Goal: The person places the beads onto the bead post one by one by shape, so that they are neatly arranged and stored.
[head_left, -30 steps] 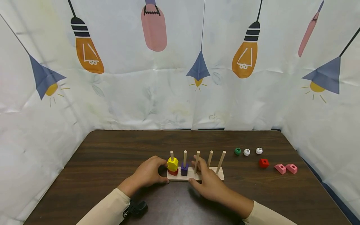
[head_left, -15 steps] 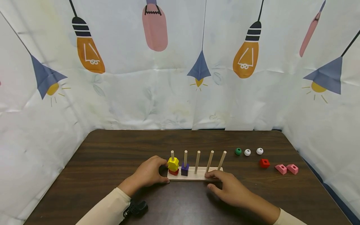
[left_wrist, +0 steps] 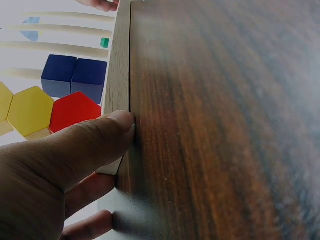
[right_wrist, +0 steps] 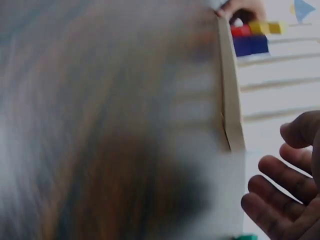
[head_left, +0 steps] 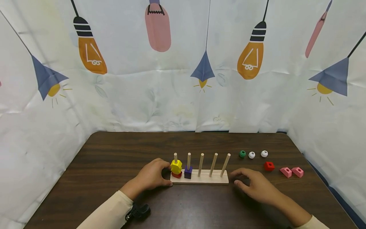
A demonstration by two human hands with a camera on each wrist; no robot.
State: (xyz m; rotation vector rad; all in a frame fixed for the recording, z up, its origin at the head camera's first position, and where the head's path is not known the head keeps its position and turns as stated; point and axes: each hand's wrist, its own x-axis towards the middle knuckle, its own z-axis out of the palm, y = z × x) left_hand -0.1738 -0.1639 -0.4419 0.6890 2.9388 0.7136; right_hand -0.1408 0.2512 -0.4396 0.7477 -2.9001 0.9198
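A wooden peg board (head_left: 207,180) with several upright pegs lies on the table. My left hand (head_left: 151,175) grips its left end; in the left wrist view the thumb (left_wrist: 95,140) lies against the front edge. The leftmost peg carries a red hexagonal block (left_wrist: 75,111) at the bottom with yellow hexagonal blocks (left_wrist: 31,111) above. Two purple cubes (left_wrist: 89,77) are stacked on the second peg, and the other pegs are bare. Just off the board's right end is my right hand (head_left: 255,186), fingers loosely bent, holding nothing.
To the right lie a green bead (head_left: 242,154), two white beads (head_left: 251,155), a red cube (head_left: 269,166) and two pink blocks (head_left: 286,172) with slanted sides. A printed white curtain (head_left: 177,101) surrounds the back and sides of the dark wooden table (head_left: 128,143).
My right hand has moved right, from among the middle pegs, past the board's front right, to beyond its right end. My left hand stays at the left end.
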